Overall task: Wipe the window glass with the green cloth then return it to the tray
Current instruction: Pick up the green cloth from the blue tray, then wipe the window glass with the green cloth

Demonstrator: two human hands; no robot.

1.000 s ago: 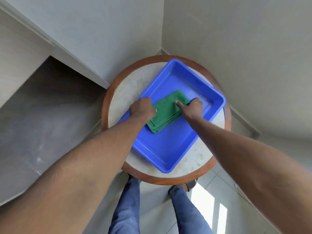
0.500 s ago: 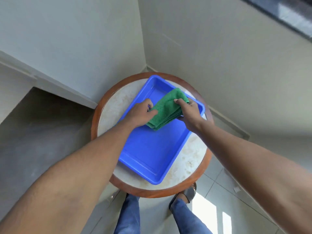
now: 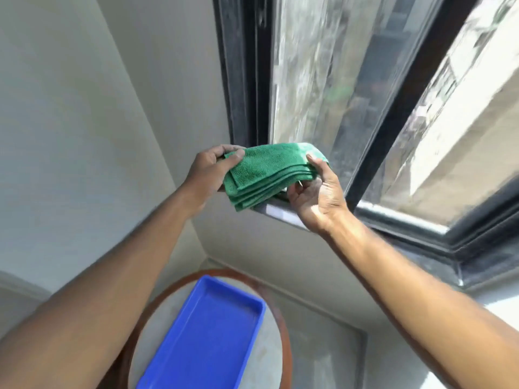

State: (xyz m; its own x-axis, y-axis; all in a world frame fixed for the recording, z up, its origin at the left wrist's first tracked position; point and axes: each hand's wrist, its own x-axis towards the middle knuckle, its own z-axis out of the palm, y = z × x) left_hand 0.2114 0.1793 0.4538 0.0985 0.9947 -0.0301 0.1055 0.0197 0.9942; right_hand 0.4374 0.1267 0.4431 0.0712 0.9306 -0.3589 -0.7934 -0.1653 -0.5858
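Observation:
A folded green cloth [image 3: 269, 172] is held up in the air in front of the window's lower left corner. My left hand [image 3: 209, 171] pinches its left end and my right hand [image 3: 316, 192] grips its right end from below. Behind it stands the window glass [image 3: 323, 71] in a dark frame, with a second pane [image 3: 449, 122] to the right. Far below, the blue tray [image 3: 207, 338] lies on the round table with nothing in it.
The round marble table [image 3: 269, 360] with a brown wooden rim stands in the room's corner. A dark window frame post [image 3: 244, 71] and a grey sill [image 3: 283, 213] border the glass. Pale walls [image 3: 84, 122] run to the left and below the sill.
Both hands have lifted the green cloth out of the tray and raised it to window height. The view has tilted up from the table to the window.

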